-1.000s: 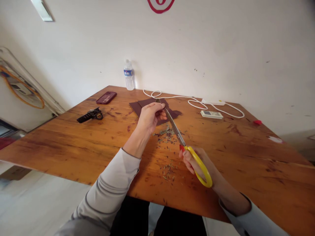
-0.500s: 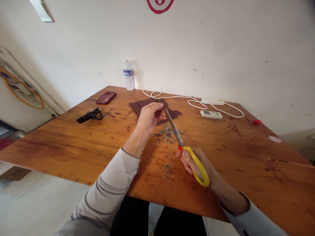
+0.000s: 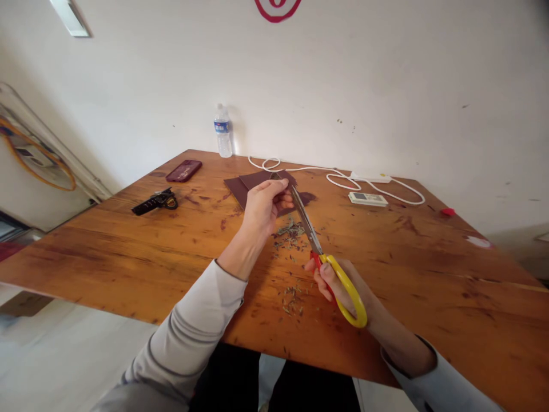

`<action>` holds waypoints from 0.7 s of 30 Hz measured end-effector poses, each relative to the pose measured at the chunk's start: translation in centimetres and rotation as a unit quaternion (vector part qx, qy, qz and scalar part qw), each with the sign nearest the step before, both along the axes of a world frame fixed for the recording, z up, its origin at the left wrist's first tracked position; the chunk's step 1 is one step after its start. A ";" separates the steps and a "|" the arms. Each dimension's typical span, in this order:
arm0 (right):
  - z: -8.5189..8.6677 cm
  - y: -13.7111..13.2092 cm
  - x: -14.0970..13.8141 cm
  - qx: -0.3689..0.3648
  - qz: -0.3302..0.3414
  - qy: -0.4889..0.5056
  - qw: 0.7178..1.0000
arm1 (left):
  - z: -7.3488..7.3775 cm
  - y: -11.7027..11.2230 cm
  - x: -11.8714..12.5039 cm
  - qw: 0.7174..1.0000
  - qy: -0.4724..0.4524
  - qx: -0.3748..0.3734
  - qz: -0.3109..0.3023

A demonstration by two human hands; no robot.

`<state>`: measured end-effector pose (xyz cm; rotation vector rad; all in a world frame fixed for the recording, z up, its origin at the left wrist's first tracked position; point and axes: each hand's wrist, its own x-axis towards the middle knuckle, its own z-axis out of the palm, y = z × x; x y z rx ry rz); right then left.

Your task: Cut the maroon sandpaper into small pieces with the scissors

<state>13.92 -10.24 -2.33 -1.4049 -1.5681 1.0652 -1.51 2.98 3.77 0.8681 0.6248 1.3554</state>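
My right hand (image 3: 338, 283) is wrapped round the yellow and red handles of a pair of scissors (image 3: 307, 223). The long blades point up and away from me, nearly together, with their tips beside the fingers of my left hand (image 3: 268, 200). Thumb and forefinger of that hand are pinched on something small and dark that I cannot make out. Behind and below it lie dark maroon sheets (image 3: 240, 186), partly hidden by the hand. Small greenish clippings (image 3: 292, 229) are scattered under the blades, and a second patch of clippings (image 3: 292, 300) lies closer to me.
On the wooden table (image 3: 171, 269) a maroon phone (image 3: 184, 170) and a black clip-like object (image 3: 155, 202) lie at left. A water bottle (image 3: 223, 131) stands at the wall. Rightward are a white cable (image 3: 412, 191), a white remote (image 3: 368, 199) and a red scrap (image 3: 448, 212).
The scissor blades have closed somewhat, their tips a little higher. My left hand has shifted slightly to the right, its pinch kept.
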 end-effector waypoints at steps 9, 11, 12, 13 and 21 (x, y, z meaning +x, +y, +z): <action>0.3 0.0 -0.1 0.013 -0.002 -0.009 1.000 | 0.1 -0.1 0.3 1.000 -0.012 -0.012 0.014; 0.5 0.0 -0.2 0.007 -0.010 -0.007 1.000 | 0.1 -0.1 0.3 1.000 -0.015 -0.010 0.013; 0.6 0.0 -0.2 0.002 -0.014 -0.004 1.000 | 0.1 -0.1 0.3 1.000 -0.015 -0.010 0.012; 0.7 0.0 -0.3 -0.005 -0.018 -0.001 1.000 | 0.0 -0.1 0.3 1.000 -0.014 -0.010 0.012; 1.6 0.1 -0.8 -0.035 -0.039 0.013 0.999 | -0.1 0.1 0.3 1.000 -0.022 -0.014 0.011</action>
